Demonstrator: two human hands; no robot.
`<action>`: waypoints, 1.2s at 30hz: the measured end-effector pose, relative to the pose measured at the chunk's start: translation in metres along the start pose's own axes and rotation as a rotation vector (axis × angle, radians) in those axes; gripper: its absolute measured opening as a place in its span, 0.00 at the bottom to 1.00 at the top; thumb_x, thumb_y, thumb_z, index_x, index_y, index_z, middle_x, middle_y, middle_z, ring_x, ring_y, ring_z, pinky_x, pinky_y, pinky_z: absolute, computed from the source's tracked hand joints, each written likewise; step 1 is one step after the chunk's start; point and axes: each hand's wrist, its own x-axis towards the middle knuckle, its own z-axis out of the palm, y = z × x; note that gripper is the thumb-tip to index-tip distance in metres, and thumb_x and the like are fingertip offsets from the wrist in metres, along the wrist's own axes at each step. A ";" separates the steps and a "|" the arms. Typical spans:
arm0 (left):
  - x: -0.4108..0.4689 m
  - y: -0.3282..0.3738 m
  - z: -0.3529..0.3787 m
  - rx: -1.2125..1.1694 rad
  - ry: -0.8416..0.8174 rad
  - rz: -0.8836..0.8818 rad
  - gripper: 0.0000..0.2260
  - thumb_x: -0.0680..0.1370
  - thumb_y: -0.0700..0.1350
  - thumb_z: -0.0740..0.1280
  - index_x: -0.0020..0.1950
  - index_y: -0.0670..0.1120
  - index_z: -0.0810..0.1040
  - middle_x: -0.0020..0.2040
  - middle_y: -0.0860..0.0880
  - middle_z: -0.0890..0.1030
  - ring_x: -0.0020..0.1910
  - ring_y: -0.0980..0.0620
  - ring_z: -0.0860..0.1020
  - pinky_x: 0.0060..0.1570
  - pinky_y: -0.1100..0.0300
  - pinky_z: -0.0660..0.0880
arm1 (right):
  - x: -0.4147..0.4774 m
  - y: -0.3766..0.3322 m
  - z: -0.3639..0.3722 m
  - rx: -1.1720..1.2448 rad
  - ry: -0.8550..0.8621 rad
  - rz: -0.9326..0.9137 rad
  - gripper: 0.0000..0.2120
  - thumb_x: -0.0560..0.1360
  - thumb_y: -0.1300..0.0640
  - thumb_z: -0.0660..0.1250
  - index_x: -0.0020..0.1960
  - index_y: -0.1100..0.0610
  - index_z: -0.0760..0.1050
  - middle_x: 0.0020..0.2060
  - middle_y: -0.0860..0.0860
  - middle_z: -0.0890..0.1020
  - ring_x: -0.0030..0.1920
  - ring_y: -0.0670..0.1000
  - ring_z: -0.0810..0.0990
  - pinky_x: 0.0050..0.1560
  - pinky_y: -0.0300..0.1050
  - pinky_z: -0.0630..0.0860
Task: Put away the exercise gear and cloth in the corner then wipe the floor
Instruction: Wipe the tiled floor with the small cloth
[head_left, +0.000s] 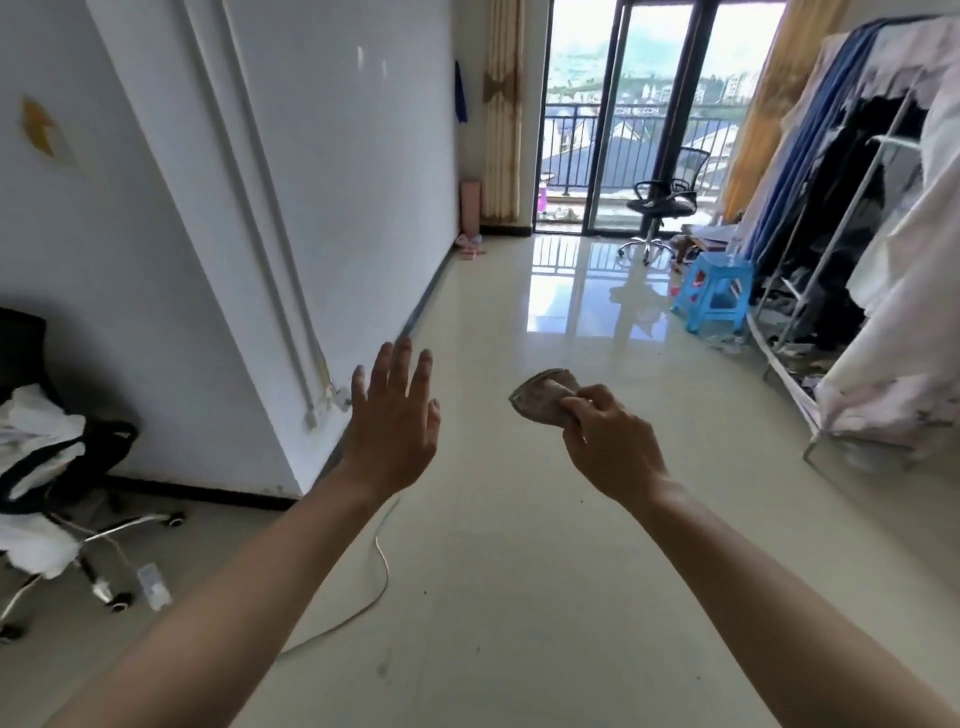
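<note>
- Head view: right hand (608, 441) at 1 o'clock, its grip pinching a folded cloth (543, 397) above the floor (519, 571).
- Left hand (395, 415) at 11 o'clock, grip wide, empty.
- Pink rolled mat (471, 208) stands in the far corner at 12 o'clock, seemingly stowed; the cloth and the wiping look still to do.

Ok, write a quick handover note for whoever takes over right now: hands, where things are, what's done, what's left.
Left hand: open, holding nothing, raised above the floor.
Right hand: pinches a folded cloth.
Done, it seems: a pink roll, likely the mat, stands upright in the far corner by the curtain.
Left: the cloth is not in the corner yet; dark specks show on the floor, so wipe it.
</note>
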 end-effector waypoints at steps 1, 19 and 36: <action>0.026 0.004 0.010 -0.013 -0.002 0.013 0.28 0.80 0.52 0.48 0.77 0.41 0.61 0.79 0.38 0.59 0.77 0.38 0.59 0.70 0.33 0.60 | 0.016 0.016 0.000 -0.014 0.027 0.032 0.16 0.74 0.58 0.67 0.61 0.53 0.80 0.54 0.52 0.79 0.47 0.59 0.82 0.41 0.52 0.80; 0.465 0.088 0.249 0.021 -0.079 0.146 0.28 0.82 0.52 0.57 0.80 0.44 0.57 0.80 0.40 0.53 0.79 0.39 0.53 0.73 0.35 0.54 | 0.355 0.332 0.136 -0.047 0.138 0.189 0.08 0.76 0.57 0.69 0.55 0.55 0.82 0.49 0.52 0.80 0.41 0.59 0.82 0.35 0.48 0.77; 0.847 0.027 0.512 -0.052 -0.216 -0.133 0.28 0.82 0.50 0.58 0.80 0.42 0.57 0.80 0.39 0.52 0.79 0.39 0.52 0.73 0.35 0.52 | 0.759 0.519 0.364 -0.102 -0.224 0.024 0.11 0.79 0.55 0.65 0.59 0.51 0.81 0.56 0.50 0.80 0.49 0.58 0.82 0.43 0.49 0.77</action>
